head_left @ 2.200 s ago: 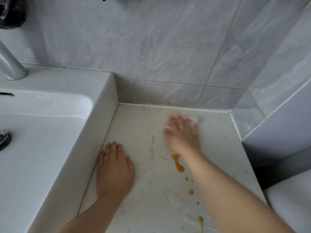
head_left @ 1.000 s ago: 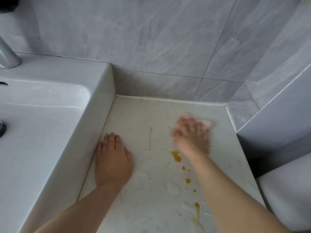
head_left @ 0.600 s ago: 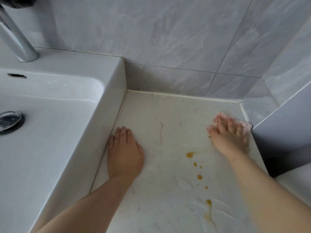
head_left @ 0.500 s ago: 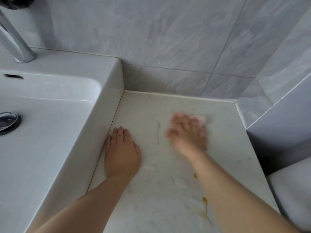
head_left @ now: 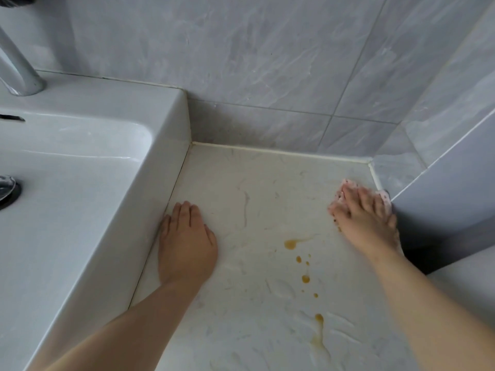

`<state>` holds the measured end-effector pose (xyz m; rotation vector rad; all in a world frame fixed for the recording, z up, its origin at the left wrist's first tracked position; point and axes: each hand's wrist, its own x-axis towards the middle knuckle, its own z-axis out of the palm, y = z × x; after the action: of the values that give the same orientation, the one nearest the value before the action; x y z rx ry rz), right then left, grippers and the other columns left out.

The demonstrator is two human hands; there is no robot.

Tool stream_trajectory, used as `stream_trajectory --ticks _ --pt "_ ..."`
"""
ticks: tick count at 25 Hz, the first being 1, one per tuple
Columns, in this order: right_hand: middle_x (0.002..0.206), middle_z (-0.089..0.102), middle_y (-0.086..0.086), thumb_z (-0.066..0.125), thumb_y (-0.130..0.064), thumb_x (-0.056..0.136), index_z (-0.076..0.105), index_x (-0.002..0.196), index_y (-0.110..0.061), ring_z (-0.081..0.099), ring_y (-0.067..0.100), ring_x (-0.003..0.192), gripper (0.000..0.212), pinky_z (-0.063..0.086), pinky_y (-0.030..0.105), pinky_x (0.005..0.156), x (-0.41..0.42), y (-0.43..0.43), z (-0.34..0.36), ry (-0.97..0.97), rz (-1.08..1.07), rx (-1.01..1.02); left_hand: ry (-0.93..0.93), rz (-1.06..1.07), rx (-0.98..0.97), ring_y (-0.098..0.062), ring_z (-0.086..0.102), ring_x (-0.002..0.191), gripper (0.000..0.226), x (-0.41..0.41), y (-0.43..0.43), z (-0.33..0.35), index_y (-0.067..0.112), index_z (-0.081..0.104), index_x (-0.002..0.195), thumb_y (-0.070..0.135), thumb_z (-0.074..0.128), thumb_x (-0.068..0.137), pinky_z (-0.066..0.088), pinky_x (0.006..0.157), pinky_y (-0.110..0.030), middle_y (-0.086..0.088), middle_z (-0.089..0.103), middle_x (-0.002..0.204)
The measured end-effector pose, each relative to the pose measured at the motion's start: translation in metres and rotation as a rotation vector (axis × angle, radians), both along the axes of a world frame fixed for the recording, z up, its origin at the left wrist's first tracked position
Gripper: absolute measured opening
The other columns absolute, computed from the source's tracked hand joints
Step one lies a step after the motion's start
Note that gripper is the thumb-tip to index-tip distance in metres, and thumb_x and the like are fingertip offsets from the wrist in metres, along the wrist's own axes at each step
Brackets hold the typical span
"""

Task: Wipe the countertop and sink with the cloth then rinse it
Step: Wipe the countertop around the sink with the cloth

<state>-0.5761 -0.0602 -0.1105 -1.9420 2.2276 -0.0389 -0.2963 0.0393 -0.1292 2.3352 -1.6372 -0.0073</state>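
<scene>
**Orange drips on the counter, cloth over by the corner**

Nearest me, a trail of orange-brown drips [head_left: 290, 244] runs up the pale countertop [head_left: 254, 330], with wet smears around it. The left hand [head_left: 187, 242] lies flat, fingers straight and together, right against the sink [head_left: 166, 145] wall. The right hand [head_left: 367, 223] has its fingers straight and spread, pressing a pink speckled cloth [head_left: 338, 195] down at the counter's right edge, touching the grey side panel [head_left: 442, 199]. The cloth's mostly hidden under the fingers. Behind are the tap [head_left: 18, 73] and grey tiles [head_left: 241, 62].

right of the sink [head_left: 171, 111], the cloth [head_left: 346, 184] is mostly hidden under the right hand [head_left: 365, 223]; only pink edges show. the faucet [head_left: 20, 73] on the sink's rim and the drain [head_left: 6, 192] in its basin are cut off at the left edge.
</scene>
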Motion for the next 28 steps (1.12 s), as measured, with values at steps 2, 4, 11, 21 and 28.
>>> stream_trajectory --ticks 2,4,11,21,28 --pt "0.159 -0.009 -0.007 0.024 -0.052 0.094 -0.002 0.148 -0.039 -0.011 0.023 0.145 0.062 -0.010 0.044 0.116 0.029 0.015 -0.002 0.032 0.116 0.013 0.000 0.003 0.001 -0.040 0.058 0.108 0.056 0.000 0.001 0.000 -0.012 0.060 0.111 0.021 0.026 0.080 0.044 0.093 -0.052 -0.028 0.061 0.114" --pt "0.157 -0.014 -0.011 0.014 -0.058 0.087 -0.007 0.147 -0.042 -0.014 0.020 0.145 0.065 -0.012 0.041 0.115 0.052 0.037 -0.008 0.063 0.379 -0.018 -0.001 0.000 0.007 -0.040 0.059 0.108 0.056 0.000 0.001 0.001 -0.012 0.060 0.111 0.021 0.026 0.081 0.044 0.093 -0.052 -0.028 0.061 0.114" --pt "0.157 -0.015 -0.011 0.021 -0.054 0.095 -0.005 0.145 -0.046 -0.015 0.020 0.145 0.057 -0.010 0.044 0.116 0.035 -0.029 0.005 -0.020 0.162 0.128 -0.029 -0.004 -0.004 -0.040 0.058 0.108 0.056 0.001 0.000 -0.001 -0.011 0.060 0.111 0.021 0.026 0.080 0.044 0.092 -0.052 -0.028 0.061 0.114" --pt "0.159 -0.008 -0.010 0.019 -0.052 0.095 -0.006 0.147 -0.043 -0.008 0.021 0.146 0.058 -0.009 0.041 0.116 0.069 0.016 -0.004 -0.037 0.323 0.005 -0.039 -0.031 -0.025 -0.040 0.058 0.110 0.057 0.003 0.001 -0.004 -0.011 0.059 0.112 0.024 0.026 0.082 0.044 0.093 -0.053 -0.027 0.061 0.116" --pt "0.149 0.037 -0.001 0.031 -0.052 0.082 0.033 0.142 -0.031 0.034 0.028 0.136 0.063 0.017 0.041 0.108 0.066 0.108 -0.016 0.032 0.685 -0.131 -0.152 -0.161 0.049 -0.034 0.056 0.116 0.070 0.014 0.081 -0.004 0.000 0.057 0.124 0.044 0.009 0.097 0.023 0.105 -0.037 -0.015 0.059 0.127"
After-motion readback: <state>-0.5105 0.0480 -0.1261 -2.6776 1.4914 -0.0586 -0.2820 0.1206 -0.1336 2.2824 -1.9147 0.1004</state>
